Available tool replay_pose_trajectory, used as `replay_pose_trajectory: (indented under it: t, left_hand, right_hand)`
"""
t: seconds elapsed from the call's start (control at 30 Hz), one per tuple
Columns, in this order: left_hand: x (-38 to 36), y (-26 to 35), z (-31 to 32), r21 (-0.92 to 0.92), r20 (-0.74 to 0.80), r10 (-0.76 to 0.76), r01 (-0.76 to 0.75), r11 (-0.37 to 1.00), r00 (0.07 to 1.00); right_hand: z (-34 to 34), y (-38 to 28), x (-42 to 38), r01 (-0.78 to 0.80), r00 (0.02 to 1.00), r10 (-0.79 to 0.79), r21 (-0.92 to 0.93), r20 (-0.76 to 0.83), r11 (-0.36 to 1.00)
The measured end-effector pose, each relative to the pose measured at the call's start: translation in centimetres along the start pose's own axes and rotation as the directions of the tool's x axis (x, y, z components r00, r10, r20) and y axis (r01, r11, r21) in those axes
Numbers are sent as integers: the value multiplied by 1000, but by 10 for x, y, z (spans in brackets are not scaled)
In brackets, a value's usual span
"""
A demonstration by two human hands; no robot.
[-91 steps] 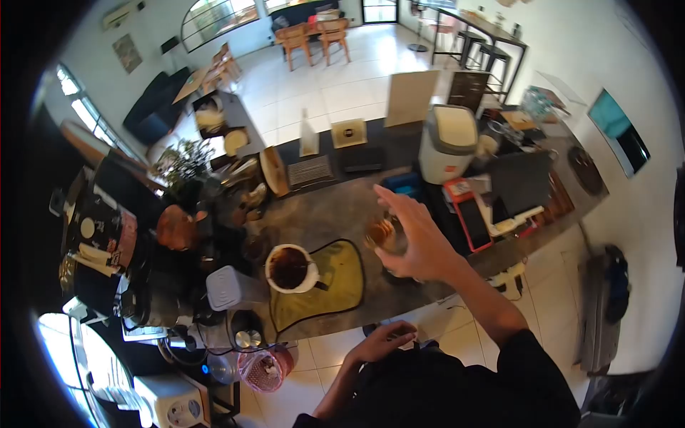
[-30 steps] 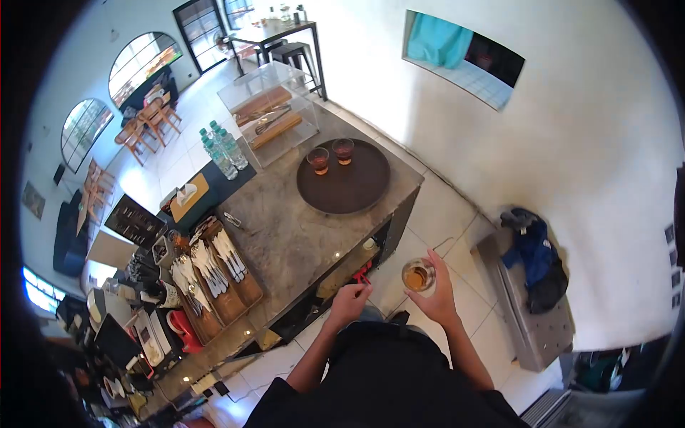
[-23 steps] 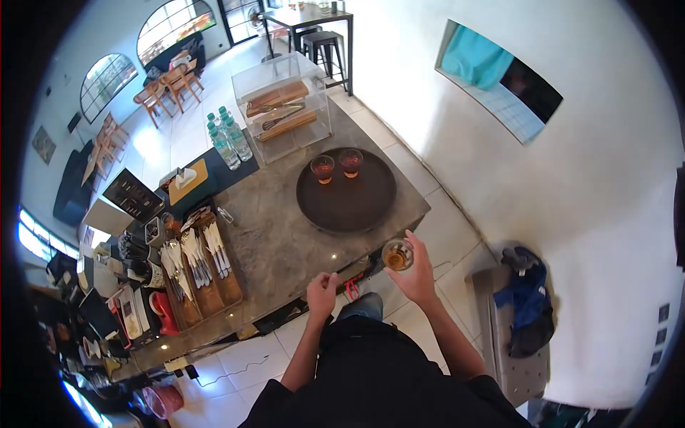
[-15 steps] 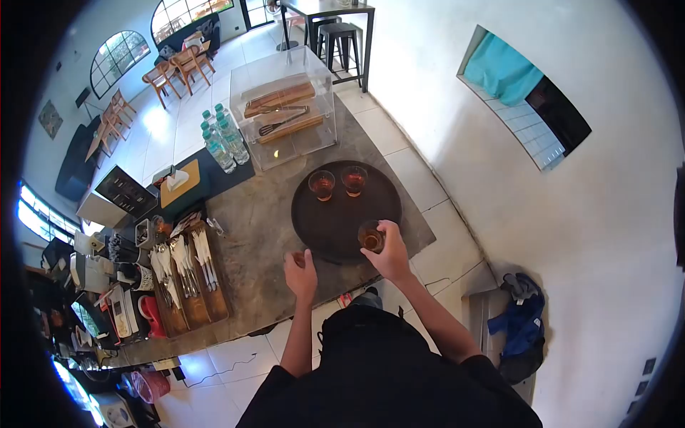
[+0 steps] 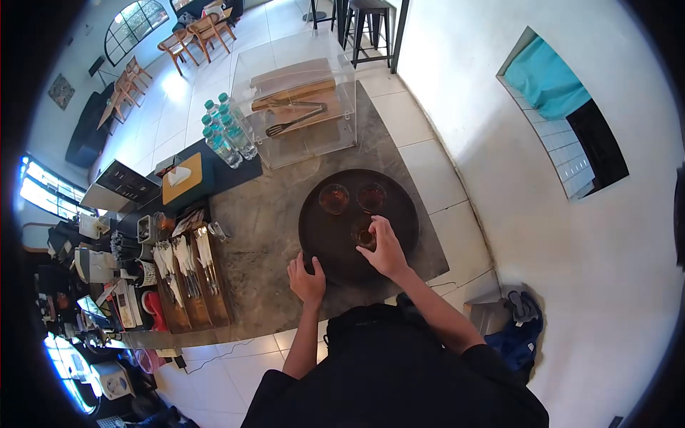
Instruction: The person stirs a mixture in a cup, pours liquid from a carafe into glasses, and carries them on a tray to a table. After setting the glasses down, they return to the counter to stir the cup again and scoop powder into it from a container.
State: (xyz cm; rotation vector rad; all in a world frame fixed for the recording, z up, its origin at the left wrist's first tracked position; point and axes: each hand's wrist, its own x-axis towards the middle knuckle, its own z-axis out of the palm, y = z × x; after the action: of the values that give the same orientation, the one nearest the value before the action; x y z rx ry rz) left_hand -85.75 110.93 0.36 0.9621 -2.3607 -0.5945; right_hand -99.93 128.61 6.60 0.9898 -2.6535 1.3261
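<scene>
A round dark tray (image 5: 325,246) lies on the counter in front of me. Two short clear glasses of reddish-amber drink, the left glass (image 5: 334,199) and the right glass (image 5: 372,197), stand on its far half. My right hand (image 5: 386,250) is closed around a third glass (image 5: 364,234), low over the tray's near half, with thumb and fingers on its sides. At the tray's near-left rim my left hand (image 5: 307,282) grips the edge, its thumb and forefinger on either side of the rim.
A clear acrylic case (image 5: 307,146) with boards and tongs stands beyond the tray, beside several water bottles (image 5: 232,135). To the left are a wooden cutlery box (image 5: 214,310) and a tissue box (image 5: 187,182). The stone counter (image 5: 257,228) ends near my body.
My right hand has brought the third glass inward over the tray. My left hand has come to the tray's rim. The view has shifted slightly.
</scene>
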Motion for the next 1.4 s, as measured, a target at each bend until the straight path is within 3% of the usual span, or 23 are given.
replay_pose_trajectory:
  t: [0.1,0.17,0.2,0.27,0.3,0.33,0.4,0.43,0.47,0.53,0.6,0.63,0.7,0.8,0.93,1.13,1.4]
  left_hand:
    - [0,0,1,14,3,2,-2,1000,1000]
    - [0,0,-1,31,14,-3,3,1000,1000]
    - [1,1,-1,35,13,-14,13,999,1000]
    - [2,4,-1,24,-13,-2,2,1000,1000]
    - [4,5,-2,12,-37,11,-11,1000,999]
    - [10,4,-2,9,-38,13,-13,1000,999]
    - [30,3,-3,145,177,-214,189,971,961]
    - [41,6,-4,60,153,-195,187,980,969]
    - [54,7,-3,93,134,-197,186,978,971]
    - [79,14,4,133,164,-181,160,978,970]
    - [91,14,17,190,199,-125,87,978,972]
    - [92,10,25,233,185,-81,36,972,979]
    - [89,-2,34,195,166,-21,-12,981,986]
    - [91,-6,32,198,148,-16,-13,980,989]
    - [78,6,32,152,88,-10,-3,988,996]
    - [65,56,28,37,197,-31,24,999,980]
    - [38,146,57,-14,181,17,-15,1000,983]
  right_hand:
    - [-9,3,-14,-72,996,67,97,54,993]
    - [-25,-6,-15,105,994,-103,-120,23,987]
    - [-28,-3,-18,102,995,-100,-117,21,988]
    - [-38,8,-26,40,975,-70,-141,-209,989]
    - [-37,23,-30,-55,952,30,-76,-303,996]
    - [-36,40,-32,-55,952,28,-79,-306,995]
    - [-34,77,-35,-385,853,393,96,-343,918]
    - [-38,91,-33,-396,888,386,15,-251,918]
    - [-37,103,-30,-407,876,393,8,-279,914]
    - [-35,111,-17,-414,893,423,87,-156,906]
    - [-32,114,-9,-384,911,360,-99,-201,918]
    - [-34,110,-9,-415,892,382,-106,-241,904]
    - [-40,97,-2,-529,846,528,-247,-76,812]
    - [-33,102,-7,-466,880,427,-197,-209,863]
    - [-42,106,-13,-455,882,416,-171,-222,874]
    - [-70,136,-45,-499,847,448,-136,-288,856]
    - [-163,163,-69,-620,737,595,29,-321,784]
